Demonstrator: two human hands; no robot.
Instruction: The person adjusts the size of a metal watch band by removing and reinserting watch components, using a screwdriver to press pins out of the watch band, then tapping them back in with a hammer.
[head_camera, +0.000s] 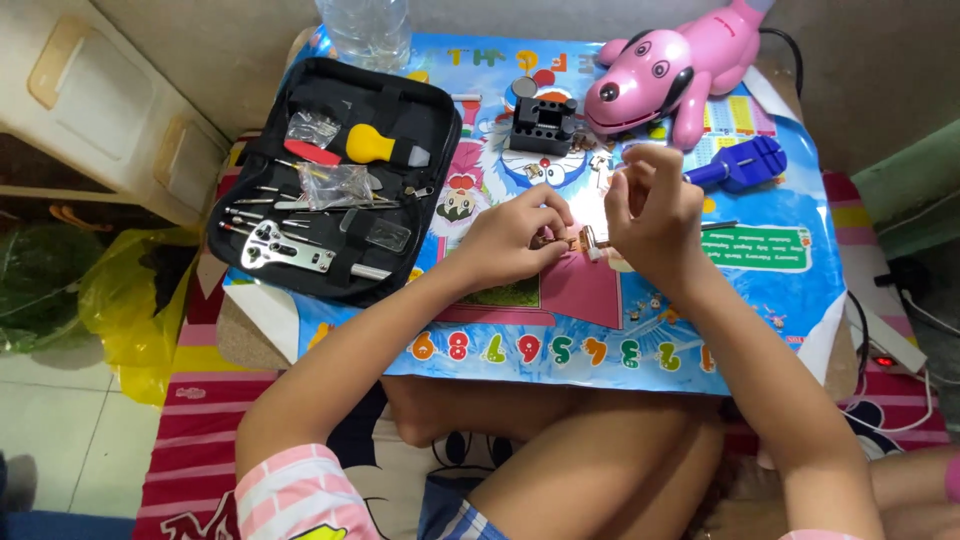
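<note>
Both hands working a small metal watch part over the table mat.

Left hand (510, 240) is resting on the colourful cartoon mat (700, 300), fingers curled and pinching the left end of a small gold-toned watch piece (572, 239). Right hand (652, 205) is hovering just above the piece's right end, fingers bunched tight, thumb and forefinger pinching something too small to identify. The piece is sitting mid-mat, between the two hands, touching the left fingertips. Black zip tool case (335, 180) is lying open at left, holding a yellow-handled tool (375, 146), a metal case wrench (285, 254) and bagged bits. Black watch holder block (543, 122) is standing just behind the hands, blue link-remover tool (745, 164) near the right hand, pink toy dog (680, 65) at the far edge.
</note>
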